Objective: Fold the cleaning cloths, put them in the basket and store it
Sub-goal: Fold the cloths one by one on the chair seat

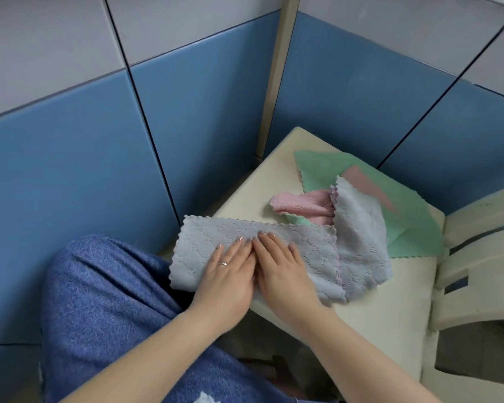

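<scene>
The grey cleaning cloth (204, 245), folded into a long strip, lies across the lower middle of the frame on the cream table (384, 309), its left end hanging past the edge. We press it flat with our left hand (230, 271), ring on one finger, and our right hand (280, 269) just beside it, fingers straight, gripping nothing. Right of them a second grey cloth (361, 228) drapes over a crumpled pink cloth (300, 206) and a spread green cloth (405, 216). A cream plastic chair (483, 274) fills the right edge.
</scene>
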`<action>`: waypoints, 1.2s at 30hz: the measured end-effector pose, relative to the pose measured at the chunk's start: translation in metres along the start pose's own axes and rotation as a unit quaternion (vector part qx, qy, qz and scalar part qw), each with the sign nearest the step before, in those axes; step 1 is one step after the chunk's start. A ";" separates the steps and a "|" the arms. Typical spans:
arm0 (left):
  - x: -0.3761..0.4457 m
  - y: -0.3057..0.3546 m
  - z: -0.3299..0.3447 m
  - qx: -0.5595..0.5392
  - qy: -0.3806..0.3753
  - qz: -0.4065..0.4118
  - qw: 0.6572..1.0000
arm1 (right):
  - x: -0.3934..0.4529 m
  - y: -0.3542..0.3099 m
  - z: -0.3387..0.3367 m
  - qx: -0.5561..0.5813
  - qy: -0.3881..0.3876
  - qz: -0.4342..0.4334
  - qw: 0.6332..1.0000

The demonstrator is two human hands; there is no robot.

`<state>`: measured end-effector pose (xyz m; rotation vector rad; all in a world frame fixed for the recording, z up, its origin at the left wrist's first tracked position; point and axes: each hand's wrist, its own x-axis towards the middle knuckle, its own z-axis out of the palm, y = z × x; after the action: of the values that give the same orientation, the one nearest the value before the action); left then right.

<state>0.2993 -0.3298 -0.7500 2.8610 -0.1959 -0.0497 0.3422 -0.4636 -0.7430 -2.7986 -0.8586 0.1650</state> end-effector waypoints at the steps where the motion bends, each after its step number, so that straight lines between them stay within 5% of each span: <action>1: 0.003 -0.002 0.001 0.016 -0.002 0.004 1.000 | 0.001 0.005 0.004 -0.009 -0.004 0.008 1.000; 8: 0.011 -0.009 -0.007 0.098 -0.020 0.025 0.995 | -0.005 0.026 0.005 -0.046 -0.009 0.029 0.999; 23: -0.002 -0.058 -0.017 0.084 -0.028 -0.058 0.994 | -0.050 0.051 -0.006 -0.109 -0.060 0.064 0.990; 29: -0.024 -0.019 -0.023 0.105 0.048 0.192 0.975 | -0.018 0.039 -0.034 -0.073 0.044 -0.042 0.995; 36: -0.034 -0.017 -0.020 0.129 0.029 0.207 0.969 | 0.015 0.029 -0.040 -0.105 -0.069 -0.086 0.988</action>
<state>0.2691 -0.3034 -0.7345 3.0024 -0.8391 0.1545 0.3769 -0.4849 -0.7112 -2.9125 -1.2119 0.2565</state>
